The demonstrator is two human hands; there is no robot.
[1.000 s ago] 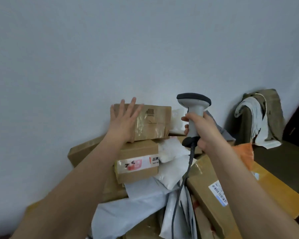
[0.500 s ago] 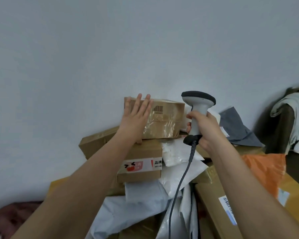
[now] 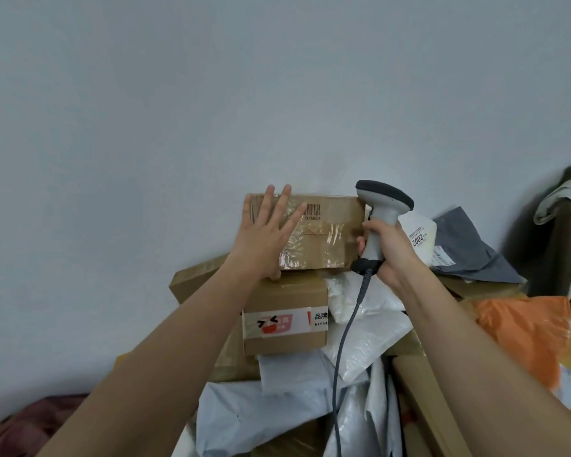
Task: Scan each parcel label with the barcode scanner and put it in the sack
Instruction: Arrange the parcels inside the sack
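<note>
A taped brown cardboard parcel with a small printed barcode sits on top of the parcel pile against the wall. My left hand lies flat on its left front face with the fingers straight and spread. My right hand grips the handle of a grey corded barcode scanner just to the right of the parcel, with the scanner head level with the box's top. No sack is in view.
Under the top parcel stands a smaller box with a red-and-white tape band. White poly mailers, a grey mailer, an orange bag and large cartons crowd the pile. A cloth-draped chair stands far right.
The view has swung left, shifting the pile rightward in the frame. My left hand stays flat on the top parcel, and my right hand has brought the scanner close against the parcel's right end.
</note>
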